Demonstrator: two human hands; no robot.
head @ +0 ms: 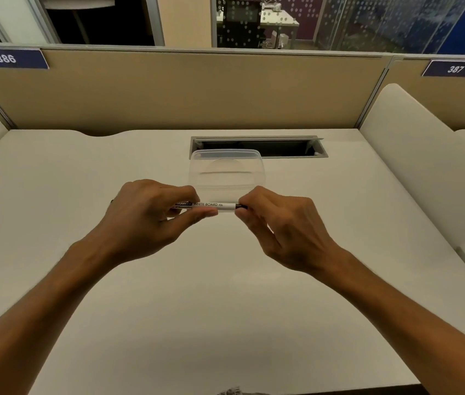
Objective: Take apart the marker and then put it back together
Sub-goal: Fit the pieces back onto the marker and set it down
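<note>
The table [225, 295] lies bare from its near edge up to both hands, and out to its left and right edges. Beyond the hands, a clear plastic container [227, 169] sits toward the far edge, just before an open cable slot [282, 148]. A partition wall [182, 92] closes the far edge, and a low white divider [413, 155] bounds the right edge.

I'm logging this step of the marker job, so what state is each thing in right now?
marker: held level above the desk, gripped at both ends, printed side up
left hand: closed around the marker's left part
right hand: fingertips pinching the dark right end
clear container: resting on the desk behind the hands, nothing visible inside
desk cable hatch: open
</note>
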